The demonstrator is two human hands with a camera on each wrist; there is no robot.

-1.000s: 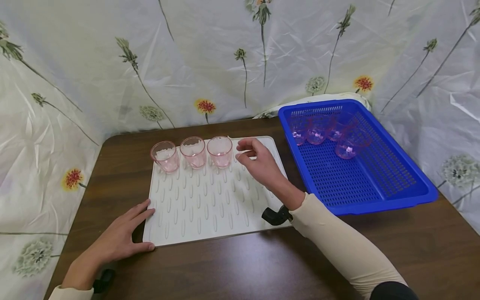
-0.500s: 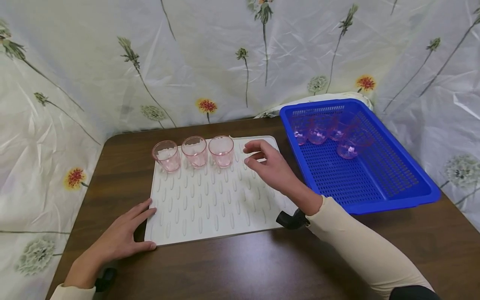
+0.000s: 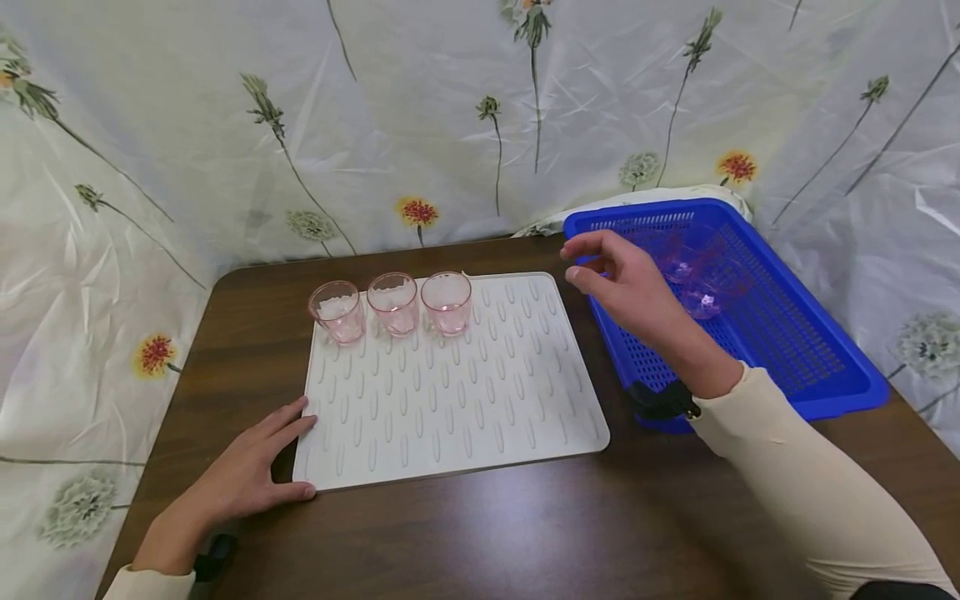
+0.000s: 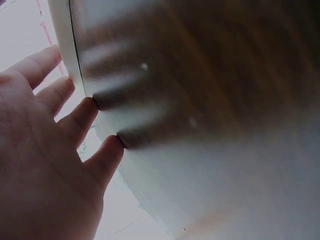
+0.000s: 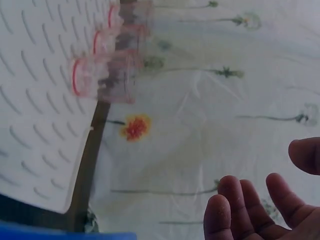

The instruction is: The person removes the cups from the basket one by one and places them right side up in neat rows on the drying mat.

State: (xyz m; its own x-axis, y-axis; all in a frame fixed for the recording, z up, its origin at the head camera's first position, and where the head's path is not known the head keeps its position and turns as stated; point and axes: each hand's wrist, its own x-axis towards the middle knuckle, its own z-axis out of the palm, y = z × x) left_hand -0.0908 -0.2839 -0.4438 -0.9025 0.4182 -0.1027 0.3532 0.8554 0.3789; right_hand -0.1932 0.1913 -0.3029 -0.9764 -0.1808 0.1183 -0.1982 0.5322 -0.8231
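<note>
Pink tumblers in the basket near the tabletop's right edge look light, slick and breakable, best held round the sides, the right hand loosely curved, its grip empty, the left hand splayed.

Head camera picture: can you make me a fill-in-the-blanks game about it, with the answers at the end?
1. On the white rectangular ridged mat, ____ see-through pink round cups stand in a row.
2. In the head view, the blue rectangular plastic basket sits to the ____ of the mat.
3. The hand with its fingers at the mat's edge is the person's ____ one.
4. The other hand, by the basket, holds ____.

Missing words: three; right; left; nothing.
</note>
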